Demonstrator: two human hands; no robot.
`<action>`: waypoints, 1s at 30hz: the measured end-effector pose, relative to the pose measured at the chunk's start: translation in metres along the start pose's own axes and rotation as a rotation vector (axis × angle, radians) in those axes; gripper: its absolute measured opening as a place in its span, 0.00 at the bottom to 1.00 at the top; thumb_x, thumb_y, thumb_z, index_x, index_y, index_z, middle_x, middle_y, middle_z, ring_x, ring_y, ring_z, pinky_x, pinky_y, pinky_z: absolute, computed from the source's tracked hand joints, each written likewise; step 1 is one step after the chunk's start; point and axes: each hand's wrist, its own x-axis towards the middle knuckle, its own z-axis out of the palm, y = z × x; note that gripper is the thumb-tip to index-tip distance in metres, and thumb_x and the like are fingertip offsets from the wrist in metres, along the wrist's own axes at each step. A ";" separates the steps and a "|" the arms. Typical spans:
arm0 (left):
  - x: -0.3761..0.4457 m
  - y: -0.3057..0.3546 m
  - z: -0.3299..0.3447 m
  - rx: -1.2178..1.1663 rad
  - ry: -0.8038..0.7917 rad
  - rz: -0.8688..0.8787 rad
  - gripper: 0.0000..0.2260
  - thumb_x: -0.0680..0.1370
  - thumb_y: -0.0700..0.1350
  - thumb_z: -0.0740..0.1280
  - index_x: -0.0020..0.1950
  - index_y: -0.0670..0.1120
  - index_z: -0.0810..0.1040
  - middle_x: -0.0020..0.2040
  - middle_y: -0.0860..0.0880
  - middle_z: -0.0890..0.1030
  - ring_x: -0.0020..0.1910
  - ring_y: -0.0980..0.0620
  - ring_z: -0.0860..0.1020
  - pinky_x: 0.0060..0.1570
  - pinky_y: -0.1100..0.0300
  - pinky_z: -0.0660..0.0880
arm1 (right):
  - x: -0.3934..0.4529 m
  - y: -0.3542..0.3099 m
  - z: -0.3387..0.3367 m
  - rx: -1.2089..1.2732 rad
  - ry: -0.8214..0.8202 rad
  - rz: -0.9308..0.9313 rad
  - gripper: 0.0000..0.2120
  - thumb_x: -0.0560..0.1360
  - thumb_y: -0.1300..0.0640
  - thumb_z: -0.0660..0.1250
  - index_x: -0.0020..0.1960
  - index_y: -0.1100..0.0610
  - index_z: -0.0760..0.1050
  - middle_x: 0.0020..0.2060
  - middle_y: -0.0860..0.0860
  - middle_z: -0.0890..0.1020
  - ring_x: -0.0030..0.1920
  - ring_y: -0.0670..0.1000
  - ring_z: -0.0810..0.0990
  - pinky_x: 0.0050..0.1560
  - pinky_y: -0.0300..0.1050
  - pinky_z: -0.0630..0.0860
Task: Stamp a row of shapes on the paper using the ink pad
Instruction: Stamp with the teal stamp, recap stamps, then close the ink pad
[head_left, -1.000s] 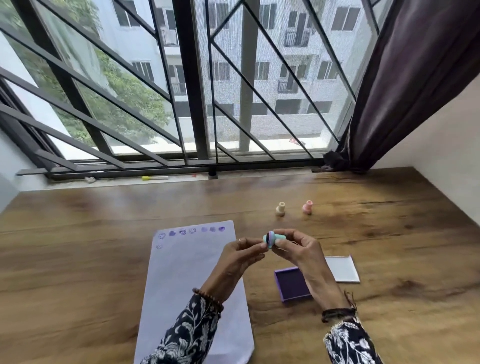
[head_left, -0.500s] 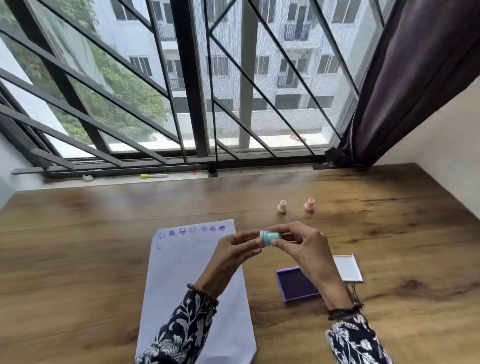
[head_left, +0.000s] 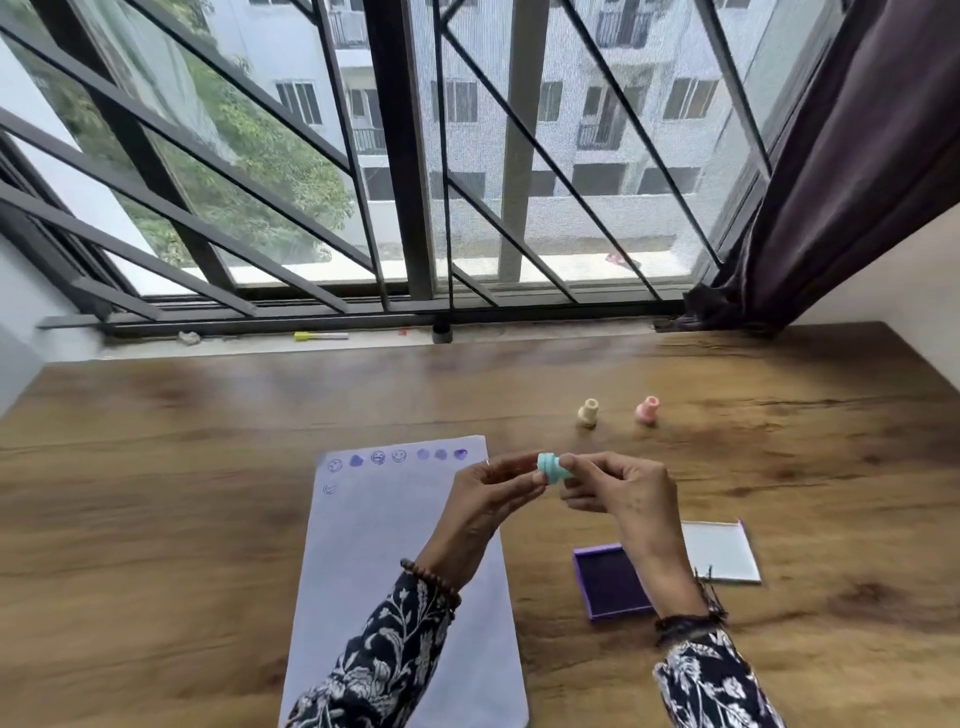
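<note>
A small teal stamp (head_left: 551, 466) is held above the table, lying sideways between both hands. My left hand (head_left: 488, 499) pinches its wide end and my right hand (head_left: 618, 491) grips the narrow end. Below lies a white sheet of paper (head_left: 395, 561) with a row of purple stamped shapes (head_left: 399, 457) along its top edge and one faint mark beneath the row's left end. The open purple ink pad (head_left: 605, 582) sits right of the paper, partly hidden by my right wrist, with its white lid (head_left: 724, 551) beside it.
A cream stamp (head_left: 588, 413) and a pink stamp (head_left: 647, 410) stand on the wooden table (head_left: 156, 519) beyond my hands. A yellow marker (head_left: 319, 336) lies on the window sill. A dark curtain (head_left: 831, 182) hangs at the right.
The teal stamp has been turned between my fingers; its purple face showed a second ago and is now hidden. Both hands stay at about the same spot above the paper's right edge.
</note>
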 end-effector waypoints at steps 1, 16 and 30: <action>0.001 -0.002 0.000 0.004 0.008 -0.006 0.16 0.68 0.39 0.72 0.54 0.39 0.80 0.50 0.43 0.84 0.50 0.52 0.81 0.47 0.67 0.78 | 0.003 0.002 0.000 -0.035 0.000 0.004 0.12 0.61 0.47 0.73 0.38 0.54 0.83 0.26 0.48 0.84 0.28 0.50 0.83 0.28 0.36 0.79; 0.056 -0.018 -0.007 0.575 0.126 0.033 0.10 0.70 0.40 0.72 0.50 0.41 0.79 0.47 0.43 0.84 0.47 0.52 0.82 0.50 0.60 0.79 | 0.044 0.054 0.003 -0.129 -0.011 0.094 0.13 0.68 0.67 0.71 0.51 0.56 0.81 0.45 0.52 0.85 0.46 0.47 0.82 0.50 0.35 0.75; 0.131 -0.019 -0.008 1.361 0.319 0.213 0.12 0.72 0.52 0.69 0.54 0.51 0.79 0.59 0.47 0.71 0.60 0.47 0.63 0.55 0.53 0.59 | 0.107 0.075 0.025 -0.350 0.186 -0.017 0.11 0.67 0.67 0.72 0.48 0.60 0.82 0.45 0.55 0.86 0.45 0.50 0.84 0.49 0.35 0.75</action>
